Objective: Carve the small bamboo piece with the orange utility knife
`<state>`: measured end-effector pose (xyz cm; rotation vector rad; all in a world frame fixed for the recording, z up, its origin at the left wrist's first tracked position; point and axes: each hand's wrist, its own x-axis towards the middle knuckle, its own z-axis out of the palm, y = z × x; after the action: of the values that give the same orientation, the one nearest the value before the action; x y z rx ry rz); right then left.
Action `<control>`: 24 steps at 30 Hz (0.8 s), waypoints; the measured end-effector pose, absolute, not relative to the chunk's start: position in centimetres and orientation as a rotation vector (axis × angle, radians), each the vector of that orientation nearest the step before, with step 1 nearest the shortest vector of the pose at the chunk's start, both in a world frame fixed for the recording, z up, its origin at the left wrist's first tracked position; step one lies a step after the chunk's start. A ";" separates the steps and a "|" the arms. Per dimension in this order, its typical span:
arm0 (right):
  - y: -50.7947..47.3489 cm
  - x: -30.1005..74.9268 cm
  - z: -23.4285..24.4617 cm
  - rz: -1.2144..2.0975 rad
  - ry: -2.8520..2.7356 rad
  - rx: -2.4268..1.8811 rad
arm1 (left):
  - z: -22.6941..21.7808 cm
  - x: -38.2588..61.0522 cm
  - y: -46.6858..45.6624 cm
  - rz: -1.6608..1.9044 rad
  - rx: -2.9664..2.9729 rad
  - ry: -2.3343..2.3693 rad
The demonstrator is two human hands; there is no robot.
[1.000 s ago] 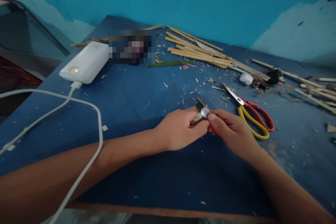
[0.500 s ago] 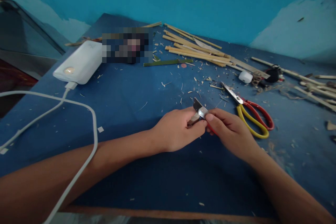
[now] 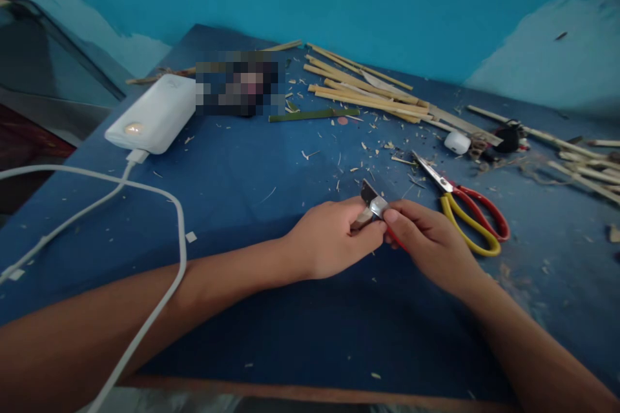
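Observation:
My left hand (image 3: 329, 239) and my right hand (image 3: 429, 242) meet over the middle of the blue table (image 3: 252, 193). Between them is a small utility knife (image 3: 372, 201) with a dark slanted blade and a metal collar. A red handle shows under my right fingers. My right hand is closed round the knife's handle. My left thumb and fingers pinch a small pale sliver right against the blade; I cannot make out what it is. Scissors (image 3: 460, 203) with one yellow and one red handle lie just right of my right hand.
A white power bank (image 3: 152, 115) with a white cable (image 3: 159, 206) lies at the left. Several bamboo strips (image 3: 363, 93) and a green strip (image 3: 312, 115) lie at the back, shavings around them. A small white case (image 3: 456, 141) and more sticks (image 3: 581, 164) lie to the right.
The hands and the knife have stayed together in the same place. Only the view has shifted slightly.

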<state>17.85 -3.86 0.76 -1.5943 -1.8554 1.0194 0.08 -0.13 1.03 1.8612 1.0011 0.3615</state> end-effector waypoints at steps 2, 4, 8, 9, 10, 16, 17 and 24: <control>-3.8 17.8 0.8 1.021 -1.854 -1.594 | 1.2 0.0 0.0 0.307 1.863 0.998; -3.8 17.9 0.7 1.020 -1.854 -1.590 | 1.3 -0.1 0.1 0.281 1.862 1.001; -3.9 18.0 0.7 1.024 -1.848 -1.579 | 0.9 0.0 0.0 0.321 1.874 0.992; -3.9 18.0 0.7 1.026 -1.849 -1.573 | 0.8 0.0 -0.1 0.337 1.874 0.998; -3.9 18.0 0.7 1.030 -1.851 -1.568 | 0.8 0.0 -0.2 0.349 1.871 1.006; -3.8 17.9 0.8 1.032 -1.858 -1.589 | 1.4 -0.1 0.0 0.276 1.862 0.983; -3.8 17.9 0.8 1.033 -1.857 -1.595 | 1.5 -0.1 0.1 0.271 1.861 0.982; -3.8 17.9 0.7 1.037 -1.855 -1.596 | 1.7 -0.1 0.0 0.260 1.853 0.997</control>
<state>17.85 -3.84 0.74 -1.5956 -1.8554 1.0370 -0.12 0.04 1.75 1.8531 0.9966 0.2597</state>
